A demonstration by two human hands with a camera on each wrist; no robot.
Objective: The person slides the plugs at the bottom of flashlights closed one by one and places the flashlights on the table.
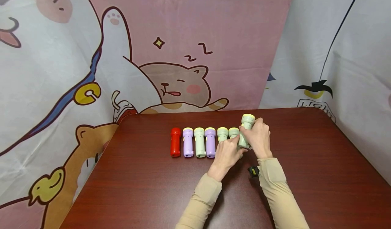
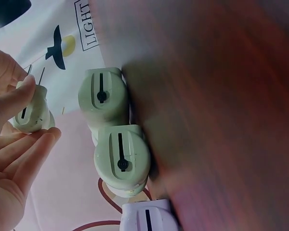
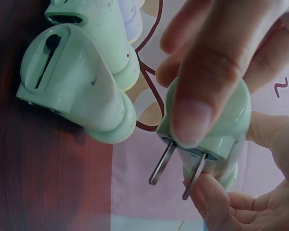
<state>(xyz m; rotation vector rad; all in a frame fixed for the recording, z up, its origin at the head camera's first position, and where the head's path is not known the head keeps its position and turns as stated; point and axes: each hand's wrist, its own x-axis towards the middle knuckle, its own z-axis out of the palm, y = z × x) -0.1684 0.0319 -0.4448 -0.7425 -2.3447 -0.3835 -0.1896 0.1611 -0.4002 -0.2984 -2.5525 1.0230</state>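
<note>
Raised at the right end of a row of flashlights is a pale green flashlight (image 1: 246, 123) with a yellow rim, its head pointing away. My right hand (image 1: 259, 137) grips its body, thumb on the near side. At the tail end, my left hand (image 1: 226, 152) pinches the flashlight with thumb and fingers. Two metal plug prongs (image 3: 193, 175) stick out of that end in the right wrist view, a digit pressing right beside them. Two green flashlights (image 2: 103, 96) stand closest to the hands, partly hidden by the left hand in the head view.
Left along the row lie a purple flashlight (image 1: 210, 142), a green flashlight (image 1: 200, 142), another purple flashlight (image 1: 188, 142) and a red flashlight (image 1: 175, 142). All rest on a dark reddish-brown table (image 1: 137, 188). A cartoon-print cloth (image 1: 238, 35) hangs behind it.
</note>
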